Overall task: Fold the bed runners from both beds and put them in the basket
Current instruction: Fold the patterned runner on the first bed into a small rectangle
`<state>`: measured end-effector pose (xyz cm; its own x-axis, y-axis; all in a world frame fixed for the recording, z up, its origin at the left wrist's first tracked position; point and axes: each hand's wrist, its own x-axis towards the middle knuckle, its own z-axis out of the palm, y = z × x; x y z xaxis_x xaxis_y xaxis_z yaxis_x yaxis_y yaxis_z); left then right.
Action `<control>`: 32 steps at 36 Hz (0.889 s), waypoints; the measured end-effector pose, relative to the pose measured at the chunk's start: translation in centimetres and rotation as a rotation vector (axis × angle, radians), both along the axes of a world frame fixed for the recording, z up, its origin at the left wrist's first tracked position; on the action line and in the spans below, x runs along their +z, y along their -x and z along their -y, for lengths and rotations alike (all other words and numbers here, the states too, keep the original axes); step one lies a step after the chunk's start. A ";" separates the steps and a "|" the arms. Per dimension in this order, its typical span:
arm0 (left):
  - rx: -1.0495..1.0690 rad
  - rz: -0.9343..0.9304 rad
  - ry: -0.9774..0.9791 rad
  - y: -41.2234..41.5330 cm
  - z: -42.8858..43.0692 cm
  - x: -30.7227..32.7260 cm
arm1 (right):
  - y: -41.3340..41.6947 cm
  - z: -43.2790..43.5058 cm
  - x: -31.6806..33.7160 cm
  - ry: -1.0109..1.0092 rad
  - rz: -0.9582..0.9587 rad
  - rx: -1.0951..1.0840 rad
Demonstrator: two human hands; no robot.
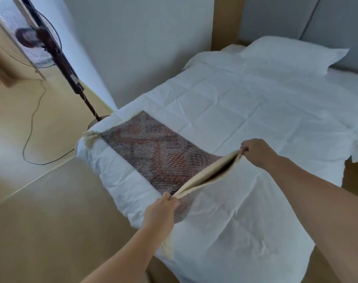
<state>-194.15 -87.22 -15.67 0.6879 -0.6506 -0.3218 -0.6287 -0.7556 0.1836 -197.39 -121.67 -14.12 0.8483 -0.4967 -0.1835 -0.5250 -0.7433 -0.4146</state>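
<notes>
A woven bed runner (pixel 153 152), patterned in grey and red with a cream lining, lies across the foot of a white bed (pixel 245 111). Its near end is lifted off the sheet, so the cream underside shows along the raised edge. My left hand (pixel 160 211) pinches the near corner of that edge. My right hand (pixel 255 152) pinches the far corner. The edge hangs slack between the two hands. The runner's other end, with a cream hem (pixel 90 137), lies at the bed's left edge. No basket is in view.
A white pillow (pixel 292 52) lies at the head of the bed. A standing fan (pixel 37 37) with a dark pole stands left of the bed, its cable (pixel 31 127) trailing over the tan floor. A white wall runs behind the bed.
</notes>
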 end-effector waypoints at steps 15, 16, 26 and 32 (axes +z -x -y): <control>-0.157 0.023 0.157 -18.4 -6.4 1.6 | -14.4 -5.5 2.9 0.310 -0.012 -0.157; -0.164 0.018 0.160 -19.4 -6.7 1.7 | -15.3 -5.9 2.9 0.314 -0.005 -0.166; -0.152 -0.010 0.164 -25.3 -7.5 1.0 | -21.3 -7.1 3.4 0.322 0.034 -0.167; -0.099 0.011 0.154 -29.2 -7.3 1.3 | -26.7 -6.7 2.8 0.246 0.107 -0.164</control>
<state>-164.97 -79.94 -14.39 0.6214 -0.7560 -0.2059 -0.7010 -0.6538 0.2848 -170.70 -115.00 -11.37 0.7609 -0.6473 0.0452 -0.6096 -0.7369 -0.2922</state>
